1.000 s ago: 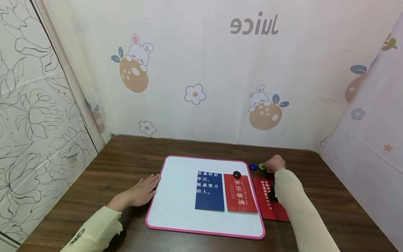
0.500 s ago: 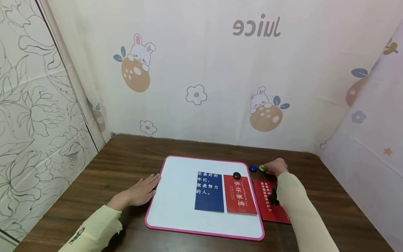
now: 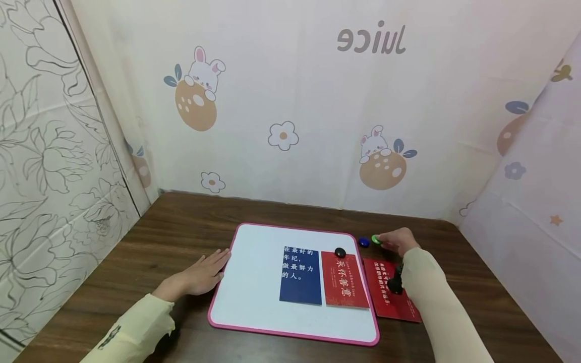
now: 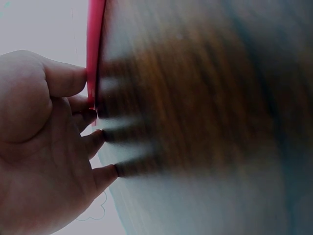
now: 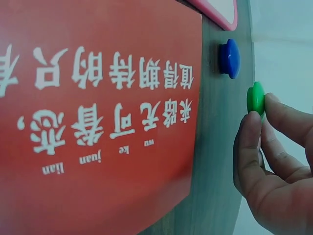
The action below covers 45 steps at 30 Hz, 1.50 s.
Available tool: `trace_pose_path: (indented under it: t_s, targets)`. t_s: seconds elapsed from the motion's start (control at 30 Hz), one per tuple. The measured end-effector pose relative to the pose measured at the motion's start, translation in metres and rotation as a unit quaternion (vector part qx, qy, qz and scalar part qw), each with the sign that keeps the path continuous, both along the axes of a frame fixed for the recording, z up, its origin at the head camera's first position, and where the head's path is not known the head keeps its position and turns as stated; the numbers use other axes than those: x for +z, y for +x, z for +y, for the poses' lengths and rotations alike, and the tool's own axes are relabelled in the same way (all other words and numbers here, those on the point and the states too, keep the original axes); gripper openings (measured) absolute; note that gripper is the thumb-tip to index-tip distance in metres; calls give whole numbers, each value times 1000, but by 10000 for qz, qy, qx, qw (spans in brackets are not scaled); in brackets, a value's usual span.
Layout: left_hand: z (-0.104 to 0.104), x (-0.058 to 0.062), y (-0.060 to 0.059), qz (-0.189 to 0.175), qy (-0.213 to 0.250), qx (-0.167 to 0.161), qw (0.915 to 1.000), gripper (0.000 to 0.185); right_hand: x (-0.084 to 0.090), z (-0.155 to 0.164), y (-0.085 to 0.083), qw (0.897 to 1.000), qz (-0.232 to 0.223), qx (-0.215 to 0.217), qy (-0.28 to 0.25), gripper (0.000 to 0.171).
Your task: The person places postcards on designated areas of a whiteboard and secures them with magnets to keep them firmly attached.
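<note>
Behind everything, a pale curtain (image 3: 313,85) printed with 2 rabbits on orange fruit and mirrored "Juice" lettering. In front, a dark wood-grained table (image 3: 190,222). On it, a pink-rimmed whiteboard (image 3: 249,287). Just beside the board's right edge, an outer red card (image 3: 386,302) with white lettering. On the board, side by side, a blue card (image 3: 301,290) and, to the right, an inner red card (image 3: 347,282). At the board's left edge, the left hand (image 3: 202,275), with fingers extended and touching the rim, gripping nothing. Past the outer red card's top edge, the right hand (image 3: 399,241), nearly closed, pinching a green magnet (image 5: 255,99) between thumb and fingertip; whether lifted, impossible to tell. Smallest, 3 round magnets: the green, just right of a blue magnet (image 3: 364,242) on the table, and a black magnet (image 3: 340,252) at the inner red card's top edge.
</note>
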State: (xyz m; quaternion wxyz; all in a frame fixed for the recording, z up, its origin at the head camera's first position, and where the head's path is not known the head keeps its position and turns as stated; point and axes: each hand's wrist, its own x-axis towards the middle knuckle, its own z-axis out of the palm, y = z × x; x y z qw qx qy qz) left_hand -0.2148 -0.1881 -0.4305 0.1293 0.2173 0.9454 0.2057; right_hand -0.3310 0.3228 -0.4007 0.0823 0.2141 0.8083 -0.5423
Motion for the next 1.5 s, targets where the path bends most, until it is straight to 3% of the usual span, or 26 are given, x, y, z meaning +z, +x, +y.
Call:
trace_pose_path:
  t_s: [0.13,0.53,1.2,1.5]
  targets:
    - [0,1,1,16,-2,-3,10000,56,4,-1,2,9998,-64,201,19,35]
    - [2,4,5,43,58,7,10000,54,16,-18,11,9973,24,324,-656,39]
    - [-1,-4,1,104,83,-136,9998,56,11,-67,9,9940,26,696,-839,38]
    - [0,1,3,66,158,-83,9998,55,11,-89,11,9949,3,743,-676,38]
